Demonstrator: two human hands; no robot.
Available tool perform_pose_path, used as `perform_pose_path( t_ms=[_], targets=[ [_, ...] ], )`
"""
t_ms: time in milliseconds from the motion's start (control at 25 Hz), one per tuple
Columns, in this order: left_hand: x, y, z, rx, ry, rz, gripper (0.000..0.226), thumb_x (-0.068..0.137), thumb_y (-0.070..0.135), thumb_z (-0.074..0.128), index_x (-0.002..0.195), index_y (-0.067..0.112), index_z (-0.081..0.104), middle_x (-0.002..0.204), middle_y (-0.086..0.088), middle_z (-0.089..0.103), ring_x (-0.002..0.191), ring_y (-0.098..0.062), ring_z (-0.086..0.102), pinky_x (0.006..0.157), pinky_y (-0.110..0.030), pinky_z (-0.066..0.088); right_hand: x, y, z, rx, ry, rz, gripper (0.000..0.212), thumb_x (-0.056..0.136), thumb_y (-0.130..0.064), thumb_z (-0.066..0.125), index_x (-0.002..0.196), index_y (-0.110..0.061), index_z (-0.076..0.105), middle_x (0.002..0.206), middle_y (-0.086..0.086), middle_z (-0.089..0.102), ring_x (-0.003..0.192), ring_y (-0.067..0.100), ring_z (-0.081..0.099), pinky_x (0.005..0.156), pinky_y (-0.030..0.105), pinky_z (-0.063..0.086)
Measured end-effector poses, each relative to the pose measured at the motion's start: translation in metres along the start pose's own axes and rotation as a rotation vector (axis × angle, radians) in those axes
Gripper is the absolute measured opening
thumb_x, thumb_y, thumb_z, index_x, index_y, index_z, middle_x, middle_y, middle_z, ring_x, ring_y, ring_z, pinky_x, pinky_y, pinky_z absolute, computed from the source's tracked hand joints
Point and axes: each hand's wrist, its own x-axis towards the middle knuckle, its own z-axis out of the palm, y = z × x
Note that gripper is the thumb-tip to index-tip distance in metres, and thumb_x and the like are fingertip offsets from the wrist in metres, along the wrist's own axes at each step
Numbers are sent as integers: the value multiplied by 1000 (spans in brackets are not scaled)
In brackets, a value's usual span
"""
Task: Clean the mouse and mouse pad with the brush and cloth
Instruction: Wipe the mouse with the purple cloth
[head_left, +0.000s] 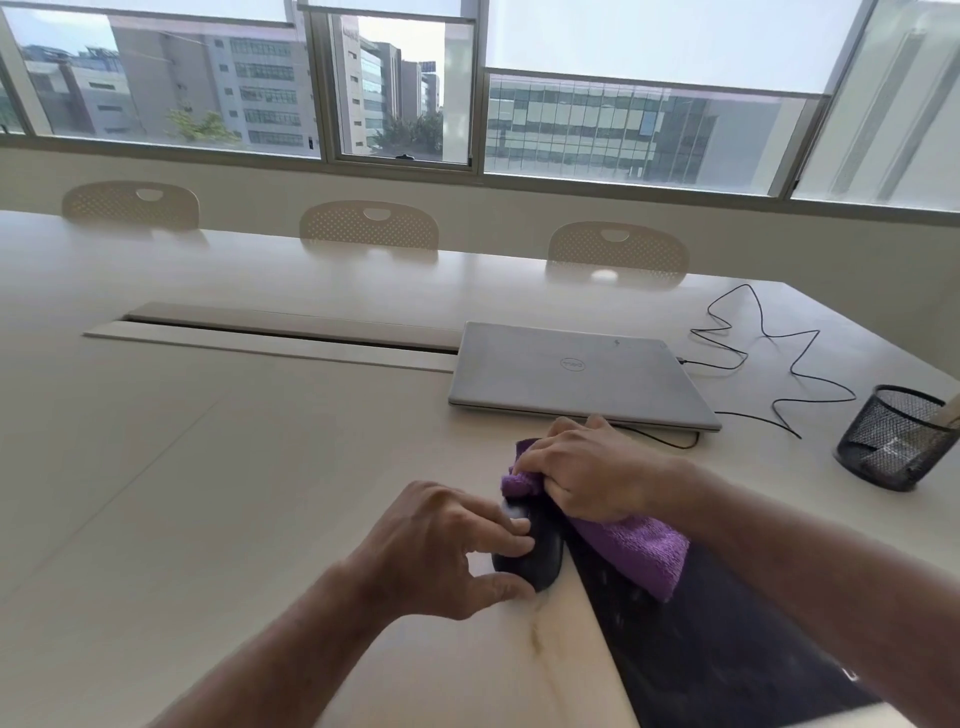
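Observation:
A black mouse (540, 558) lies on the pale table just left of the black mouse pad (727, 644). My left hand (441, 545) grips the mouse from its left side, fingers over its top and thumb at its near end. My right hand (587, 473) is closed on a purple cloth (639, 551) and presses it against the far right side of the mouse. The cloth's loose end drapes over the mouse pad. A wooden handle, possibly the brush (953, 410), sticks out of a mesh cup at the right edge.
A shut silver laptop (576, 374) lies just beyond my hands, its black cable (779, 353) snaking to the right. A black mesh cup (891, 439) stands at the far right. Three chairs (369, 226) line the far side of the table (208, 467).

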Motion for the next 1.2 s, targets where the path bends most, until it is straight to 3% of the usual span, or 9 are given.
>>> perform_pose_path(
  t_ms=[80,200,280,400,480,560,640,960,1200],
  targets=[
    [-1,0,1,-1,-7,-1,30,74,52,83,95,30,82,100,17,76,92,3,70,71,-16,57,-1,1,-4,25,45,22,37,90,-23,36,118,-34,57,121,-13,64,117,18,47,98,43,37],
    [-2,-2,3,-23,13,-23,37,74,54,83,102,30,80,100,17,76,82,1,71,67,-19,57,-9,2,-14,317,240,76,36,90,-12,41,114,-30,63,107,-4,69,105,17,55,91,32,43],
    [-1,-7,2,-79,83,-73,57,66,55,88,114,29,71,103,18,72,75,-2,64,66,-16,52,-21,1,-16,474,334,96,39,91,-6,45,114,-30,65,95,-3,68,96,14,58,84,23,42],
    [-1,-19,-1,-111,83,-169,101,52,71,87,136,28,49,131,16,54,110,-4,56,91,-22,47,-43,-10,-7,484,424,45,43,91,-4,48,119,-33,65,104,-21,64,106,2,51,92,10,34],
    [-1,-24,-1,5,-91,-205,115,53,82,77,150,36,36,151,15,38,136,-9,37,109,-31,35,-54,-20,8,401,439,-65,43,89,-9,47,122,-32,63,117,-23,64,118,1,46,102,19,33],
    [0,-23,1,104,-253,-240,110,59,88,67,153,48,25,161,17,23,146,-10,17,115,-35,22,-60,-29,22,301,400,-138,44,88,-17,44,126,-32,60,128,-18,63,127,4,42,107,32,36],
    [1,-22,3,139,-319,-262,106,62,90,61,153,53,21,163,17,19,148,-10,9,118,-39,17,-64,-34,32,262,392,-154,46,89,-23,42,130,-31,58,137,-15,59,133,6,39,108,37,38],
    [-1,-22,8,127,-334,-296,103,64,81,68,152,45,26,161,16,24,149,-10,10,119,-42,18,-78,-38,51,234,453,-231,41,97,-23,48,137,-28,56,147,-8,53,139,11,42,107,39,44],
    [-1,-25,9,124,-367,-314,100,65,80,63,152,45,27,161,16,24,149,-10,10,120,-39,15,-93,-53,55,211,452,-332,36,98,-23,49,132,-29,62,145,-13,54,139,6,41,111,35,38]
  ],
)
